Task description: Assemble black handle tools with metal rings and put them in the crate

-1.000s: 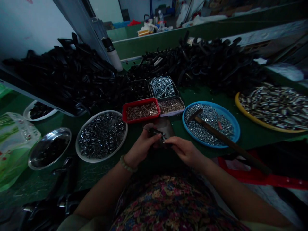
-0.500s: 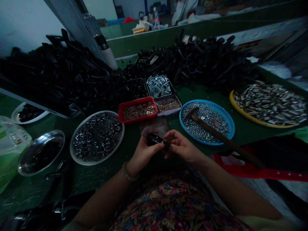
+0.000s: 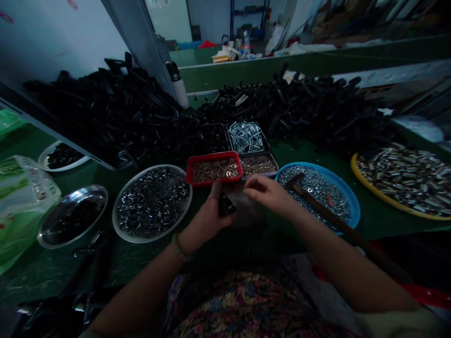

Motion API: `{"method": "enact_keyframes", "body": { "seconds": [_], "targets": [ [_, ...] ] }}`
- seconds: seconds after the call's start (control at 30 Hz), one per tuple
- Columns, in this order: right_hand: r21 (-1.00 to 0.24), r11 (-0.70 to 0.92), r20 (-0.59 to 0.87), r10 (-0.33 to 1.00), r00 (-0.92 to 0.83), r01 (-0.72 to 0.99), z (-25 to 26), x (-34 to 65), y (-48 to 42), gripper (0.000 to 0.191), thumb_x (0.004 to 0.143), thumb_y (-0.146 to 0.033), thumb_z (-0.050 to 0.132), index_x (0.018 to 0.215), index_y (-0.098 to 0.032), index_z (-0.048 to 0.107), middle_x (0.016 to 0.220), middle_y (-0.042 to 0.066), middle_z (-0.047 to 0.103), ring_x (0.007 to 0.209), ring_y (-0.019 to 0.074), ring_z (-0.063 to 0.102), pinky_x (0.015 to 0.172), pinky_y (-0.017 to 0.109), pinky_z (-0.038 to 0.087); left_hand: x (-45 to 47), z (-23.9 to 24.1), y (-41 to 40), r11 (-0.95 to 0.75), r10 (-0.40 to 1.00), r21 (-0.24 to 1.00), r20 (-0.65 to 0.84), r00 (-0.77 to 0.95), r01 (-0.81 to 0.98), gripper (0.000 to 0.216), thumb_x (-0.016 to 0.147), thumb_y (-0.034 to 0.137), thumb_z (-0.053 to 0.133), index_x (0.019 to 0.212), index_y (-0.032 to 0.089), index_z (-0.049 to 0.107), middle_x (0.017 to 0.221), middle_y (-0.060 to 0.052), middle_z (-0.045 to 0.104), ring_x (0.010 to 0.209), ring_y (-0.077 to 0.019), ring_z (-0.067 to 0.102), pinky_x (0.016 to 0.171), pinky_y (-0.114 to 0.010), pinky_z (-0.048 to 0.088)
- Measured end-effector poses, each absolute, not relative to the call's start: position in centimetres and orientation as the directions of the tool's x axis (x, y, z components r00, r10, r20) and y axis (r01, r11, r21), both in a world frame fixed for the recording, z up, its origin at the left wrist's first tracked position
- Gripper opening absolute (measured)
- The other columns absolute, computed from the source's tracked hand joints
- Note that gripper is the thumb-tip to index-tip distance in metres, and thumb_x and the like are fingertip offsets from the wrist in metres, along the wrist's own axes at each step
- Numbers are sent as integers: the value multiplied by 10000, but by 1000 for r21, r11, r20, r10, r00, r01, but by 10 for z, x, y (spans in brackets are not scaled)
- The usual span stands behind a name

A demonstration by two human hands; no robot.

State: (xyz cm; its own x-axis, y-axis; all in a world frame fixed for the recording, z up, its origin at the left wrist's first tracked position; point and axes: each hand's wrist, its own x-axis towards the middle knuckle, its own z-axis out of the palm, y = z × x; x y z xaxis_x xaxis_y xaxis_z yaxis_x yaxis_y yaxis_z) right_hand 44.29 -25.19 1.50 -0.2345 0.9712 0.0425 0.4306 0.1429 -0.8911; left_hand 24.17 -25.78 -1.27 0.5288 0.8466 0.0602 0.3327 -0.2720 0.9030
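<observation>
My left hand (image 3: 204, 220), with a bracelet at the wrist, grips a small black part (image 3: 226, 203) between thumb and fingers, just in front of the red tray (image 3: 189, 174) of thin coppery pins. My right hand (image 3: 269, 195) is apart from it, to the right. Its fingers are curled together, and whatever they hold is hidden. It is nearest to a pale tray (image 3: 276, 172) of tiny brownish pieces. Below the hands lies a flat grey metal plate (image 3: 250, 211). Silvery pins (image 3: 246, 137) fill a tray behind.
A hammer (image 3: 322, 211) lies across a blue dish (image 3: 356, 211) of small nuts. Farther right is a yellow dish (image 3: 366, 191) of metal cylinders. At left are a white dish (image 3: 117, 220) of metal clips and a metal bowl (image 3: 44, 239). Black parts (image 3: 317, 103) are heaped behind.
My right hand has come away from the black part and moved forward and right toward the trays. The left hand keeps the part. The whole view has shifted.
</observation>
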Motion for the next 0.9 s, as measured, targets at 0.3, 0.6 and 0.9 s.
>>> {"method": "enact_keyframes", "body": {
  "seconds": [0.3, 0.6, 0.9],
  "targets": [
    [-88, 421, -94, 899, -428, 903, 0, 383, -111, 216, 860, -147, 508, 918, -60, 697, 1008, 227, 681, 1029, 321, 613, 888, 412, 426, 269, -49, -228, -862, 486, 224, 105, 868, 455, 696, 759, 318, 671, 1344, 43, 413, 1376, -238, 470, 1330, -325, 376, 1168, -484, 143],
    [-259, 389, 37, 918, -394, 884, 3, 410, -137, 241, 938, -203, 464, 1125, -113, 586, 1014, 117, 689, 951, 209, 630, 828, 308, 451, 253, -48, -255, -646, 753, 358, 153, 640, 674, 625, 798, 257, 612, 1379, 303, 383, 1302, -67, 533, 1228, -285, 429, 1126, -618, 62],
    [-702, 214, -62, 932, -358, 679, -20, 460, -226, 107, 871, -168, 558, 899, -161, 661, 876, 36, 696, 819, 163, 639, 763, 279, 475, 258, -62, -248, -501, 843, 551, 135, 521, 667, 726, 696, 303, 637, 1351, 168, 355, 1258, -136, 550, 1171, -302, 479, 1005, -470, 287]
  ]
}}
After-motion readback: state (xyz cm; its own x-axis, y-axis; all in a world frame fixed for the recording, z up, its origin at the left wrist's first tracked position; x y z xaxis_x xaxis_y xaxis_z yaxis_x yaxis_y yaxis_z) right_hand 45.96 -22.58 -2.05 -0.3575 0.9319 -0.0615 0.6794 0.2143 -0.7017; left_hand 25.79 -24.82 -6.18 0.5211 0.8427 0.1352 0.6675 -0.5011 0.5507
